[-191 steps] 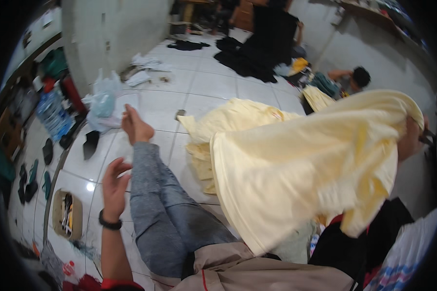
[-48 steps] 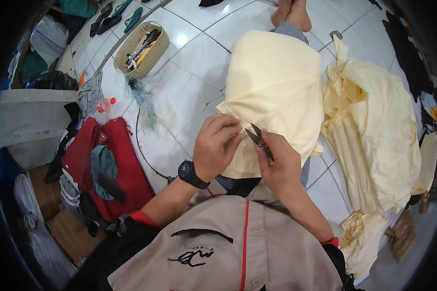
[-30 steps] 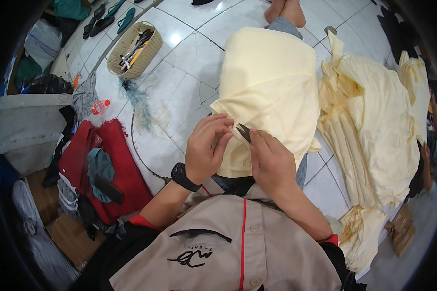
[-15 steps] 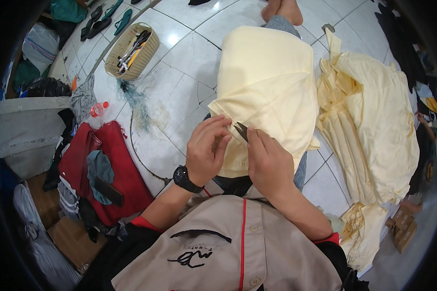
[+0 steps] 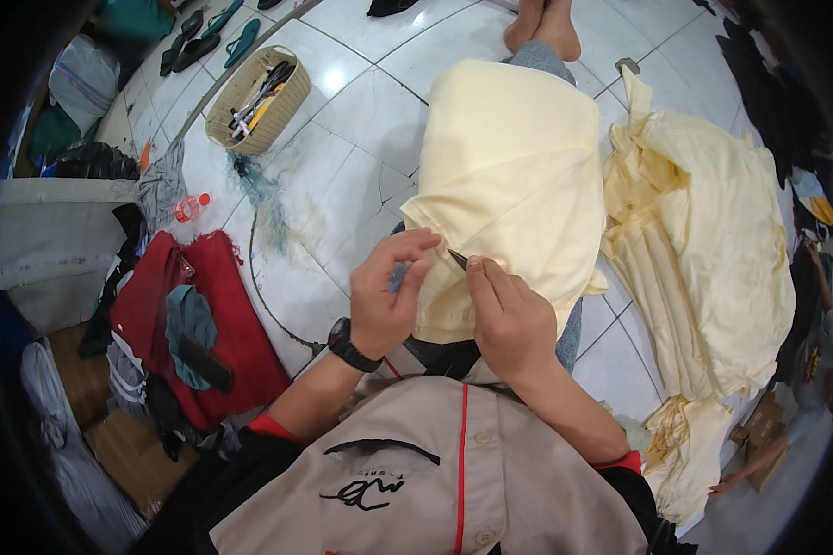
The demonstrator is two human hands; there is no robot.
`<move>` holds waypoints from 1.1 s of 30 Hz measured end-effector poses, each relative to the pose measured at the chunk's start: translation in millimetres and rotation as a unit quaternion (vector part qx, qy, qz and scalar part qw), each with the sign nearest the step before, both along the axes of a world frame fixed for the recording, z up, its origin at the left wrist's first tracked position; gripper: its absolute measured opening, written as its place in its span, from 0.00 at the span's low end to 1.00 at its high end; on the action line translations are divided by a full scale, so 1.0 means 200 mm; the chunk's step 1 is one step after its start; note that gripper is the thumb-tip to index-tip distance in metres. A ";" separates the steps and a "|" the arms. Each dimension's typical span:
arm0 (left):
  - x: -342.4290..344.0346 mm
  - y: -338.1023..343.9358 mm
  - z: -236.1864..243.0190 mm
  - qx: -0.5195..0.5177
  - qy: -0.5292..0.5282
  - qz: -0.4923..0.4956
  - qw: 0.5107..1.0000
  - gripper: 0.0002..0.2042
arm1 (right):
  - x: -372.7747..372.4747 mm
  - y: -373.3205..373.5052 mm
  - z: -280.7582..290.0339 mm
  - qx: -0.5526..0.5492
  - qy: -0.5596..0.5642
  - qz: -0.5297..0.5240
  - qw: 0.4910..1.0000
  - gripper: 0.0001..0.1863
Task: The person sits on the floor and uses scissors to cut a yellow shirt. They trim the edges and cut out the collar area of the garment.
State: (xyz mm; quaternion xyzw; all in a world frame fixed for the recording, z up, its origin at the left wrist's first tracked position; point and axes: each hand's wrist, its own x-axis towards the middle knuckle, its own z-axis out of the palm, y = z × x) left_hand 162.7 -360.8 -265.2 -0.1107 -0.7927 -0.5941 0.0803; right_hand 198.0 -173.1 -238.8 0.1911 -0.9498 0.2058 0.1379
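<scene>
Pale yellow fabric (image 5: 509, 139) is draped over my lap and legs, with a folded edge near my hands. My right hand (image 5: 512, 314) is closed round small dark thread snips (image 5: 458, 260). Their blades point up and left at the fabric's edge and look nearly together. Most of the snips is hidden in my fingers. Just left of the blades is my left hand (image 5: 384, 289), its fingers stretched toward the edge and its thumb apart below them. Its fingertips are slightly blurred, and I see nothing held in them. A dark watch (image 5: 350, 347) sits on my left wrist.
More yellow fabric (image 5: 703, 250) lies heaped on the tiled floor to the right. A beige basket (image 5: 287, 106) with tools stands far left. Left of me lie red cloth (image 5: 250, 324), a dark phone (image 5: 204, 363) and a plastic bottle (image 5: 187, 211). Another person's arm (image 5: 750, 464) shows lower right.
The snips' blades have gone from spread to nearly together. My left hand has shifted slightly left and down. Another person's arm has appeared at the lower right.
</scene>
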 end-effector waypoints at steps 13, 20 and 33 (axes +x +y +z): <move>-0.07 -0.29 0.03 -0.186 0.039 -0.004 0.982 0.09 | -0.01 0.11 -0.02 -0.288 -0.155 -0.059 0.943 0.22; -0.11 -0.15 0.02 -0.090 0.030 -0.018 0.995 0.05 | 0.01 0.12 -0.06 -0.309 -0.163 -0.057 0.935 0.24; -0.22 -0.35 0.06 -0.198 0.109 -0.054 0.973 0.21 | -0.07 0.15 -0.04 -0.265 -0.119 0.002 0.957 0.16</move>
